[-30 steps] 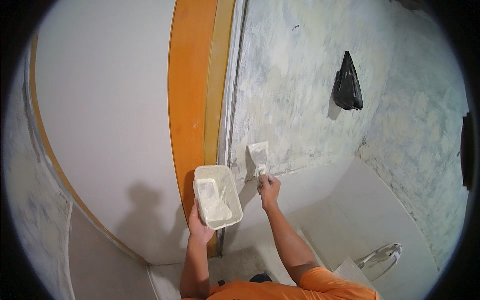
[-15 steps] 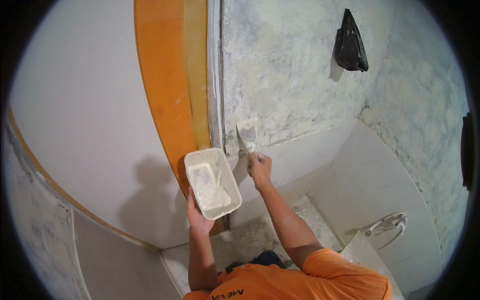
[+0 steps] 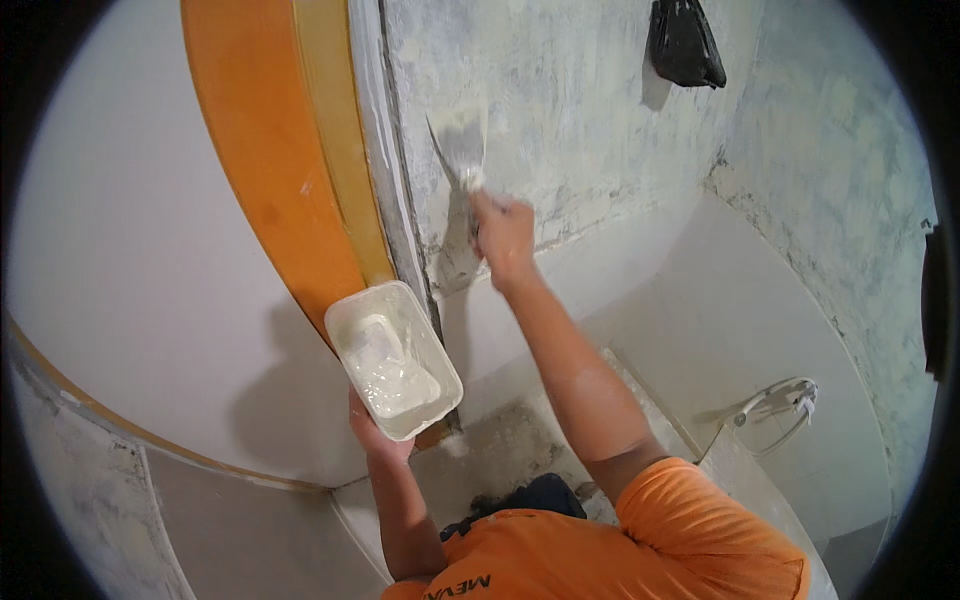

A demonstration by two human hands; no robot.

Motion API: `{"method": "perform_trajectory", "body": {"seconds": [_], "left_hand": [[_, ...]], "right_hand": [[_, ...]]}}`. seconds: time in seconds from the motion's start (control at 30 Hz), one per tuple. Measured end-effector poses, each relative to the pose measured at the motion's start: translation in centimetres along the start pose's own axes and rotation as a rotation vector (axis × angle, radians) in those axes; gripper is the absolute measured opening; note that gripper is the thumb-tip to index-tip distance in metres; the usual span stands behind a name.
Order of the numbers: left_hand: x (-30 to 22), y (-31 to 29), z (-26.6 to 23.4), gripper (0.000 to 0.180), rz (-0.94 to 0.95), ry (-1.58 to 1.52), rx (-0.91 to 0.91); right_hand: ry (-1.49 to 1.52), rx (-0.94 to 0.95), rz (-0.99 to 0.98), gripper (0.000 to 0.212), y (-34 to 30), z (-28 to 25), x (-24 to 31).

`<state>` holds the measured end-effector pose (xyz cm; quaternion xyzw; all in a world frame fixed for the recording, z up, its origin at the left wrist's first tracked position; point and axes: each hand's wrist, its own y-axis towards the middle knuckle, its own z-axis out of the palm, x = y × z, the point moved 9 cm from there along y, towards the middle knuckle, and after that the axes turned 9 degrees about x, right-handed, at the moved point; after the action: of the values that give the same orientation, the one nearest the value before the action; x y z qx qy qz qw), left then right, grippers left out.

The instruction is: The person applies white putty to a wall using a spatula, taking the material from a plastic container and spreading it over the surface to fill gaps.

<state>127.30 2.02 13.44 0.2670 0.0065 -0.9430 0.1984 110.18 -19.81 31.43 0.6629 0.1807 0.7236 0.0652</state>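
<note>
My left hand (image 3: pixel 382 432) grips a white rectangular plastic tub (image 3: pixel 440 372) from below and tilts it toward me. Wet cream-white filler (image 3: pixel 392 385) lies in the bottom of the tub. Held in my right hand (image 3: pixel 506 236) is a putty knife (image 3: pixel 465 150), its broad blade smeared with filler. The blade is against the patchy plastered wall (image 3: pixel 570 120), a little right of the door frame edge. My fingers hide most of its handle.
An orange door frame (image 3: pixel 265 140) stands left of the wall, beside a smooth white panel (image 3: pixel 130 220). A black plastic bag (image 3: pixel 686 48) hangs at the upper right. Pale tiles (image 3: pixel 620 270) line the lower wall. A hose with a white end (image 3: pixel 780 415) is at the right.
My right hand has moved the putty knife up the wall and slightly left. The tub in my left hand has shifted a little left in view. My view has also shifted.
</note>
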Motion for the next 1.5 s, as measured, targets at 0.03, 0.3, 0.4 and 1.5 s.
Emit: {"method": "perform_trajectory", "body": {"seconds": [0.03, 0.3, 0.4, 1.5], "left_hand": [[0.7, 0.4, 0.7, 0.055, -0.008, 0.02, 0.03], [1.1, 2.3, 0.2, 0.052, 0.007, -0.091, 0.097], [1.1, 2.9, 1.3, 0.052, 0.026, -0.053, 0.128], [1.3, 3.6, 3.4, 0.056, -0.079, 0.402, -0.016]], "right_hand": [[-0.101, -0.099, 0.04, 0.037, -0.4, -2.6, -5.8], [-0.18, -0.127, 0.176, 0.038, -10.8, -8.4, -17.8], [-0.203, -0.165, -0.012, 0.041, -8.9, -9.0, -12.4], [-0.008, -0.015, 0.126, 0.049, 0.6, -3.8, -0.8]]}}
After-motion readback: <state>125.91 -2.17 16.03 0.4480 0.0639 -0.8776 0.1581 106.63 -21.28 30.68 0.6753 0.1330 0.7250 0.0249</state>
